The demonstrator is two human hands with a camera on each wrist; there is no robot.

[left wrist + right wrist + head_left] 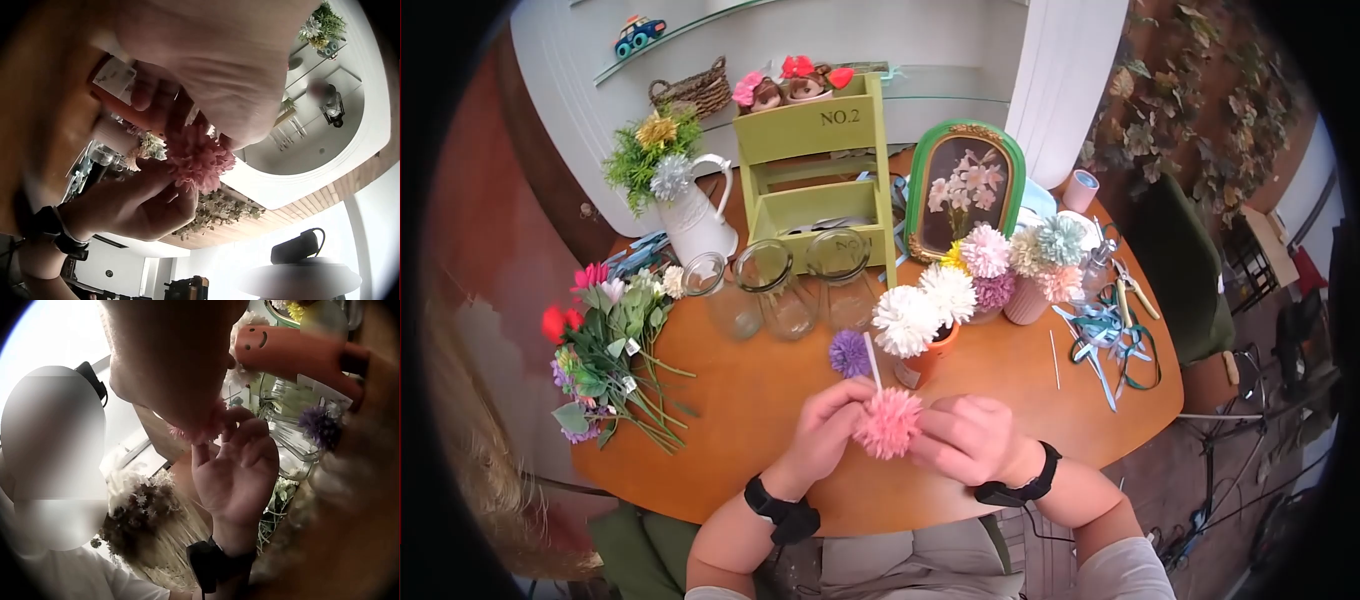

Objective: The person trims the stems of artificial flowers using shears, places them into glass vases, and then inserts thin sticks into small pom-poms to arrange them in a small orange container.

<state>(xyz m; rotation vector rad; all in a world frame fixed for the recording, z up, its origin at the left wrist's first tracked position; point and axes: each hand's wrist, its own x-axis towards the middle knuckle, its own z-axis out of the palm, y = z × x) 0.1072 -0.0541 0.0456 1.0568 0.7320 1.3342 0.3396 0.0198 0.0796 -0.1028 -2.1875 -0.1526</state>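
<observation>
A pink pompom flower (888, 424) is held between both hands above the table's front part. The left hand (828, 428) grips it from the left, with a thin white stick (872, 362) rising beside the fingers. On the other side the right hand (972, 436) pinches the petals' edge with curled fingers. The left wrist view shows the pink flower (200, 160) between the left palm (212, 69) and the right hand (150, 206). In the right wrist view the right hand's near part hides much of the flower (203, 430).
A purple flower (849, 354) and an orange pot (930, 360) with white flowers stand just beyond the hands. Glass vases (788, 305) are behind. Loose stems (635, 375) lie at left; ribbons (1112, 335), pliers (1135, 290) and another white stick (1056, 360) at right.
</observation>
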